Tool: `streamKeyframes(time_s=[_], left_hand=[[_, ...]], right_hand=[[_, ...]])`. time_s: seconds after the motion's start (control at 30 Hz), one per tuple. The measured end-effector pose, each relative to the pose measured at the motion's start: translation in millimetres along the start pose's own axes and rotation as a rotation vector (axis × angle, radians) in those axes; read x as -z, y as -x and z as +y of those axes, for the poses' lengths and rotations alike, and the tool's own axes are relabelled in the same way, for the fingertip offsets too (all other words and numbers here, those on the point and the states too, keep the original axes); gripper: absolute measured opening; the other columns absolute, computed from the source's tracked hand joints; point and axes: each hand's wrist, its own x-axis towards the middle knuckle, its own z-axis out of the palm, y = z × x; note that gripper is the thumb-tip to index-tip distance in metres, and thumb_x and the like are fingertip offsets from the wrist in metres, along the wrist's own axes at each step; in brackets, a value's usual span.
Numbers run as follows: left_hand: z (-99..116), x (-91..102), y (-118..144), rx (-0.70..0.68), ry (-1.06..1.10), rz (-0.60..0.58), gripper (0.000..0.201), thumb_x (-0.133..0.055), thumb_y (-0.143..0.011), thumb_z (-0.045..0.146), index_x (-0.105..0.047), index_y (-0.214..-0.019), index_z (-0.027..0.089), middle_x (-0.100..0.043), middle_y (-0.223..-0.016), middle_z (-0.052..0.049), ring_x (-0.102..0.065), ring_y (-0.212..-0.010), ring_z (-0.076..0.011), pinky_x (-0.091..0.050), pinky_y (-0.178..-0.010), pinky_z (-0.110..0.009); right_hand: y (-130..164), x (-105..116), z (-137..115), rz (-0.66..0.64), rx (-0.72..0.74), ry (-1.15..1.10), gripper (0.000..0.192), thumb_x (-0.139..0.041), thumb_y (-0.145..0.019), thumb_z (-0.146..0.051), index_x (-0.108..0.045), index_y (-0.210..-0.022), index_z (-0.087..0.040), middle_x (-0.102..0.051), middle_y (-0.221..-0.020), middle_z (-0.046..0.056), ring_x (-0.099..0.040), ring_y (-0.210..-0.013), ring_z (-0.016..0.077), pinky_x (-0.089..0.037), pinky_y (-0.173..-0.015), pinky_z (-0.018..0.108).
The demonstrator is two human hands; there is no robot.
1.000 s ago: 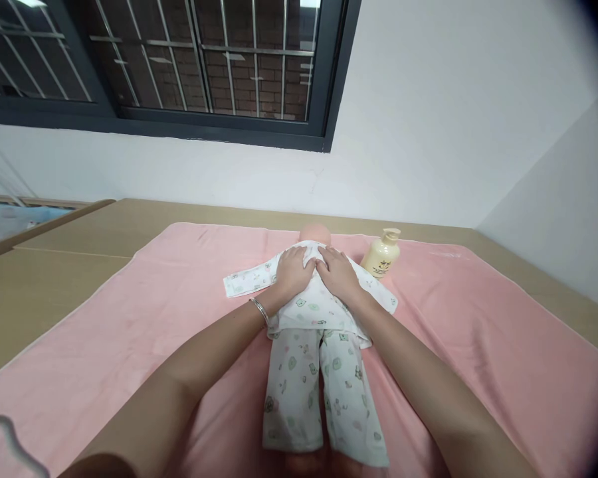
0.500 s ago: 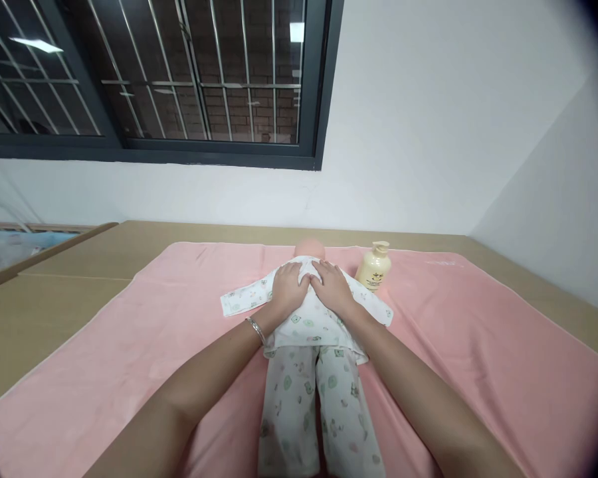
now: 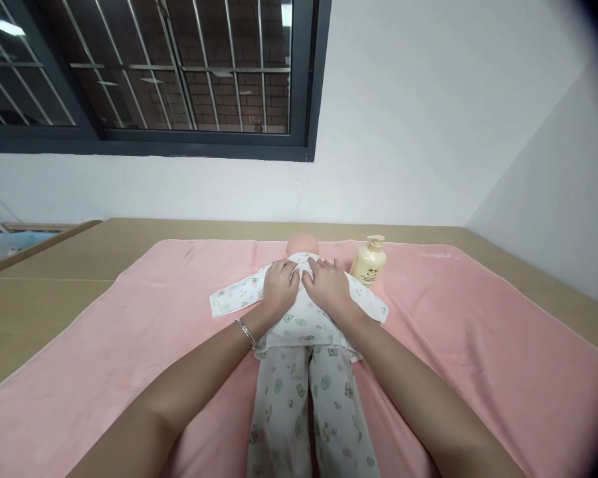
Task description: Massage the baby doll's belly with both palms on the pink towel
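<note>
A pink towel (image 3: 478,345) pads the bench (image 3: 44,299). On it a doll (image 3: 303,325) in printed pyjamas lies lengthwise. The left hand (image 3: 279,287) and right hand (image 3: 329,287), fingers spread flat, press its upper torso, seemingly steadying it. A lotion bottle (image 3: 367,262) stands near the doll's head.

A plain indoor room set up for baby-care practice: a baby doll (image 3: 301,312) in printed pyjamas lies on a pink towel (image 3: 478,332) spread over a tan tabletop (image 3: 54,265), with a cream pump bottle (image 3: 367,263) beside it. White walls (image 3: 428,133) and a barred, dark-framed window (image 3: 179,73) facing brick.
</note>
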Motion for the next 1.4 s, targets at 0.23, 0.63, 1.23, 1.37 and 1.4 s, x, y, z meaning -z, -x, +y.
streamKeyframes(time_s=[0.23, 0.63, 1.23, 1.37, 1.4], left_hand=[[-3.9, -4.4, -0.8, 0.117, 0.026, -0.021, 0.029, -0.046, -0.09, 0.026, -0.062, -0.114, 0.019, -0.066, -0.119, -0.008, -0.057, -0.115, -0.0248, -0.042, -0.104, -0.042], [-13.4, -12.6, -3.7, 0.105, 0.052, -0.103, 0.04, -0.043, -0.093, 0.031, -0.057, -0.127, 0.015, -0.058, -0.135, -0.01, -0.047, -0.131, -0.0249, -0.031, -0.115, -0.045], [2.8, 0.0, 5.1, -0.016, -0.186, 0.04, 0.022, -0.043, -0.093, 0.023, -0.063, -0.086, 0.018, -0.065, -0.091, -0.009, -0.058, -0.094, -0.0242, -0.048, -0.085, -0.037], [2.3, 0.2, 3.8, 0.079, -0.19, 0.007, 0.018, -0.047, -0.091, 0.026, -0.063, -0.095, 0.018, -0.065, -0.096, -0.009, -0.058, -0.097, -0.0256, -0.047, -0.087, -0.038], [2.0, 0.2, 3.2, 0.091, -0.188, -0.005, 0.019, -0.047, -0.091, 0.026, -0.063, -0.097, 0.018, -0.065, -0.097, -0.01, -0.058, -0.098, -0.0258, -0.047, -0.088, -0.039]], right_hand=[[9.6, 6.9, -16.2, 0.036, -0.053, 0.139, 0.045, -0.032, -0.098, -0.036, -0.064, -0.116, -0.01, -0.068, -0.101, 0.019, -0.063, -0.096, 0.0294, -0.032, -0.102, 0.045], [-6.3, -11.1, 13.4, -0.114, -0.072, -0.104, 0.054, -0.034, -0.097, -0.044, -0.044, -0.143, -0.018, -0.042, -0.148, 0.012, -0.035, -0.138, 0.0301, -0.023, -0.114, 0.046], [-1.6, 3.0, 3.6, -0.047, 0.092, 0.025, 0.039, -0.033, -0.099, -0.03, -0.06, -0.123, -0.015, -0.064, -0.12, 0.013, -0.056, -0.115, 0.0251, -0.033, -0.102, 0.037], [7.0, 11.2, -12.3, -0.013, 0.065, 0.133, 0.041, -0.028, -0.1, -0.029, -0.066, -0.099, -0.014, -0.069, -0.094, 0.013, -0.063, -0.094, 0.0257, -0.034, -0.098, 0.04], [7.8, 11.4, -13.9, -0.017, 0.052, 0.132, 0.041, -0.028, -0.1, -0.029, -0.067, -0.098, -0.015, -0.069, -0.094, 0.013, -0.063, -0.094, 0.0258, -0.035, -0.097, 0.04]])
